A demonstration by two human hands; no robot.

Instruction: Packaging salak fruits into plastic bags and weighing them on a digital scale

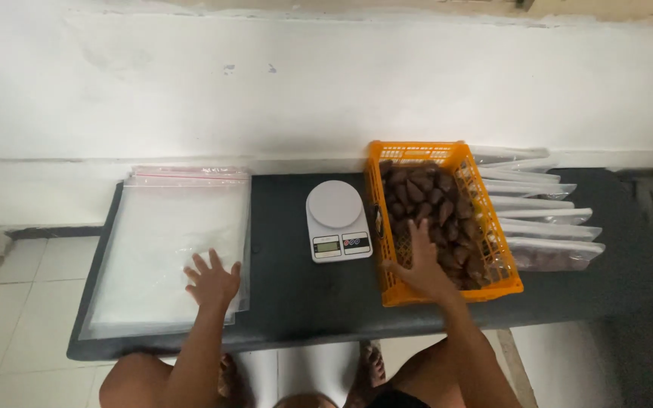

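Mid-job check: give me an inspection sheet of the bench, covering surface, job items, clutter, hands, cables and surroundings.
Surface: dark tabletop, set against a white wall.
Job's things: stack of clear zip bags; orange crate holding brown fruits; white kitchen scale between them.
Clutter: filled clear bags overlapping to the right of the crate.
Grippers: left hand flat on the zip bags, fingers spread; right hand reaching into the crate among the fruits.
Cables: nothing seen.
Surroundings: pale tiled floor; the person's knees below the table edge.

bare forearms without sleeves, no rings or watch showing, dark shorts at the lap.
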